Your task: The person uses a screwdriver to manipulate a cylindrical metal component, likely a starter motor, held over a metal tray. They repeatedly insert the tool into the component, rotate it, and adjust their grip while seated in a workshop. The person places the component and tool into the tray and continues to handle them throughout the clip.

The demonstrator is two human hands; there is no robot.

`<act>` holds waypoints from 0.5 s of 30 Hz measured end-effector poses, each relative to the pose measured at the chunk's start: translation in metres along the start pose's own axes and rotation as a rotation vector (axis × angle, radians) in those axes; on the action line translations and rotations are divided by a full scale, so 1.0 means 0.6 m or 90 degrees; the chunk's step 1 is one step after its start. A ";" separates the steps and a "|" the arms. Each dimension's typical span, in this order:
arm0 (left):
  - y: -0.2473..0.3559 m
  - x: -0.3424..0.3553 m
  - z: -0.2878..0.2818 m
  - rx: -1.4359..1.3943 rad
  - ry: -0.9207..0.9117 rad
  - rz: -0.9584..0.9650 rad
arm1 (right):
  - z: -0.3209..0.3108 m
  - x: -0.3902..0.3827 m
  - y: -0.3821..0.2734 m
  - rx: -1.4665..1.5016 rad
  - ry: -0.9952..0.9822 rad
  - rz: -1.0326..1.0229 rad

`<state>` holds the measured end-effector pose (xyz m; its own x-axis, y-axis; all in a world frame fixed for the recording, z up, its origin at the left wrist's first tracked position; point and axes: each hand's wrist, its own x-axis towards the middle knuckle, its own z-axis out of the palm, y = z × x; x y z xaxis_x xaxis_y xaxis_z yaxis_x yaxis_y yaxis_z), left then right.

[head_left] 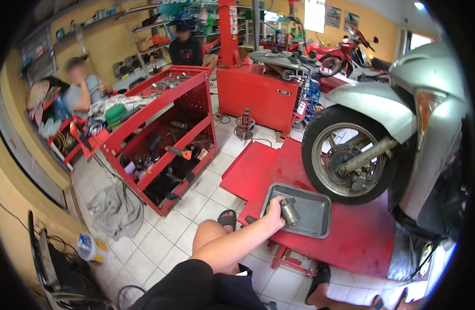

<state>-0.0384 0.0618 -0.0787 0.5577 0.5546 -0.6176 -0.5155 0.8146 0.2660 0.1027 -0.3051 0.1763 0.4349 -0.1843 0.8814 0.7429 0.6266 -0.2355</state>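
Below the frame's centre, the left hand point(274, 214) grips a cylinder point(289, 213), already loose but apparently not set down, over the tray point(316, 213).

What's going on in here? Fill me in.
A person's left hand has a dark metal cylindrical part in its grip, over a grey tray; whether the part touches the tray is hard to tell. The tray lies on a red platform, near the front wheel of a silver-grey motorbike. The right hand can't be made out. Beyond a red tool cart, one other person is at the left and another farther back.
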 end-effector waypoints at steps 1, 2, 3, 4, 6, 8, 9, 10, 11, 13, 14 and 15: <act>-0.008 0.001 0.008 -0.006 -0.002 0.000 | -0.002 -0.001 -0.008 -0.008 0.003 -0.010; -0.015 0.001 0.016 -0.011 -0.004 -0.002 | -0.003 0.003 -0.013 -0.010 0.001 -0.014; -0.019 0.000 0.023 -0.013 -0.006 -0.003 | -0.001 0.002 -0.009 -0.002 0.001 -0.019; -0.018 0.008 0.018 -0.010 -0.031 0.009 | 0.004 0.003 -0.007 0.003 -0.003 -0.024; -0.020 -0.004 0.038 -0.013 -0.015 0.022 | 0.003 0.004 -0.010 0.007 -0.003 -0.033; -0.020 0.010 0.026 -0.010 -0.008 0.029 | 0.008 0.005 -0.004 0.005 -0.012 -0.024; -0.026 0.021 0.023 -0.018 0.001 0.023 | 0.010 0.009 0.001 0.006 -0.019 -0.016; -0.038 0.029 0.019 -0.017 0.007 0.017 | 0.016 0.011 0.007 0.003 -0.034 -0.017; -0.038 0.034 0.023 -0.005 0.003 0.021 | 0.020 0.014 0.006 0.003 -0.043 -0.017; -0.044 0.010 0.047 -0.011 0.026 0.033 | 0.019 0.022 0.001 -0.003 -0.045 -0.026; -0.047 0.010 0.045 -0.023 0.027 0.049 | 0.021 0.022 0.001 0.001 -0.043 -0.022; -0.047 0.010 0.044 -0.035 0.028 0.065 | 0.023 0.026 0.000 0.010 -0.046 -0.021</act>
<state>-0.0033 0.0469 -0.0703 0.4719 0.6245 -0.6223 -0.6034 0.7434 0.2885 0.1027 -0.2978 0.1958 0.3725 -0.1508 0.9157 0.7483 0.6325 -0.2002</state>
